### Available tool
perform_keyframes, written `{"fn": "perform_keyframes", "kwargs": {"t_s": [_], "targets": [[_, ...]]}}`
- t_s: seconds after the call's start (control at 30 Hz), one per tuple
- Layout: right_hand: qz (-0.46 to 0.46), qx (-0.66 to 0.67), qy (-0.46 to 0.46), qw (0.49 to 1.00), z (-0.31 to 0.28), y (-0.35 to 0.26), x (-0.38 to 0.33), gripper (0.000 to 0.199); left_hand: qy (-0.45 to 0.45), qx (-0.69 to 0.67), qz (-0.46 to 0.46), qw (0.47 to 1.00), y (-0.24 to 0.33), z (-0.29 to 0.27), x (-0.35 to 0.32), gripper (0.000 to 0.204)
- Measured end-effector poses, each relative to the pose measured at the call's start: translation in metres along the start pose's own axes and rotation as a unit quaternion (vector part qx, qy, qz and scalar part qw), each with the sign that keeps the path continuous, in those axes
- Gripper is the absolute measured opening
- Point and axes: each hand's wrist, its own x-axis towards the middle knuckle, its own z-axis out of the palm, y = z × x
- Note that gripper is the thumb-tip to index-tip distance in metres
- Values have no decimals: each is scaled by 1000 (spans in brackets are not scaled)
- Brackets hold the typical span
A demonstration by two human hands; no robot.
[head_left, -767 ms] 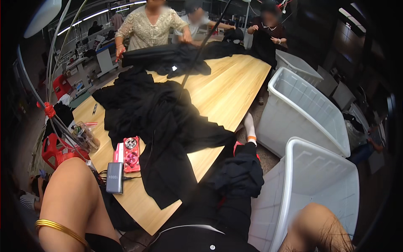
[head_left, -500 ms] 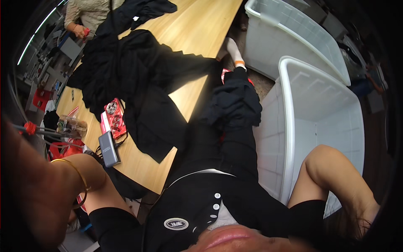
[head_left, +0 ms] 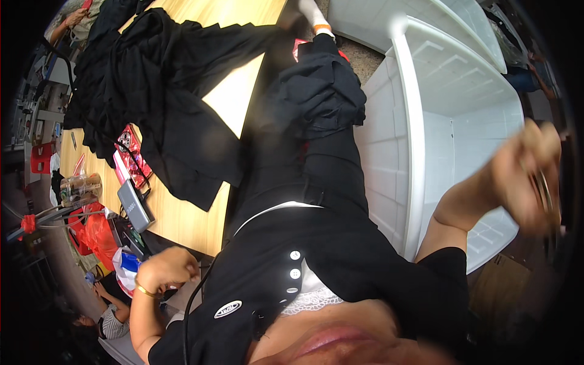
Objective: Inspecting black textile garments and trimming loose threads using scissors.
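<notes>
My left hand (head_left: pixel 166 269), a gold bangle at its wrist, is curled closed near the table's near-left corner. Whatever it may hold is hidden. My right hand (head_left: pixel 526 173) is raised at the far right beside a white bin and smeared by motion. Its fingers look curled, with a thin shiny thing among them that I cannot make out. Black cloth (head_left: pixel 164 103), seemingly a garment, lies spread on the wooden table (head_left: pixel 194 234), out of reach of both hands. Nearest to my left hand on the table is a grey power bank (head_left: pixel 135 205) with a cable.
A red packet (head_left: pixel 134 158) lies beside the cloth, near a clear jar (head_left: pixel 82 187). Red plastic bags (head_left: pixel 100 231) hang by the table's left edge. Large white bins (head_left: pixel 413 140) stand at my right. Another person's hand (head_left: pixel 74 18) shows at the far left, someone seated lower left.
My left hand has dropped from close to the camera to beside the table corner, its fingers curled. My right hand has swung up and out from near my shoulder. The view has shifted.
</notes>
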Motion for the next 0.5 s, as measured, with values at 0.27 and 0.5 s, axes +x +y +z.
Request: {"fn": "perform_keyframes", "kwargs": {"t_s": [0.27,0.5], "targets": [[291,-158,-71,941,14,176,-46,29,-41,-449,110,886,10,12,26,56],[431,-182,-11,884,0,185,-78,26,15,-531,763,369,75,-19,26,47]]}}
